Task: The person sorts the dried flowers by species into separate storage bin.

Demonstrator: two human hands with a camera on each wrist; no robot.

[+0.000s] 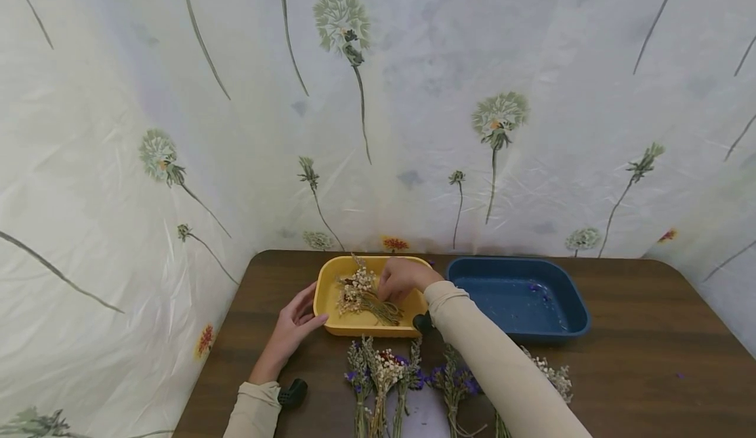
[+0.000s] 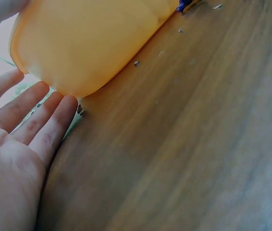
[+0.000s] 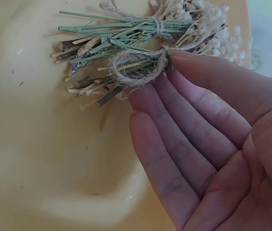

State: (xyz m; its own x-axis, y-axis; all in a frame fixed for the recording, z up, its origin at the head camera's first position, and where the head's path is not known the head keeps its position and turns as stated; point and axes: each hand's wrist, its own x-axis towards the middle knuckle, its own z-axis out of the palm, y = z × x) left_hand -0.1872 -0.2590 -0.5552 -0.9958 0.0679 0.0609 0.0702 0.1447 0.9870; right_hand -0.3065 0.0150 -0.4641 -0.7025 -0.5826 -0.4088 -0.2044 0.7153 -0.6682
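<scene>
My right hand reaches into the yellow tray. Thumb and fingertips pinch a small dried flower bouquet at its twine tie, as the right wrist view shows. Its cut stems point to the left there, and a second tied bundle with green stems lies alongside. White blossoms lie toward the tray's left side. At the tray's left end is my left hand, with fairly straight fingers touching the outer wall and the thumb near the front corner.
A blue tray with a few purple petals stands to the right on the brown wooden table. Several tied dried bouquets lie in front of the yellow tray, some partly behind the right sleeve. A floral-print curtain hangs behind.
</scene>
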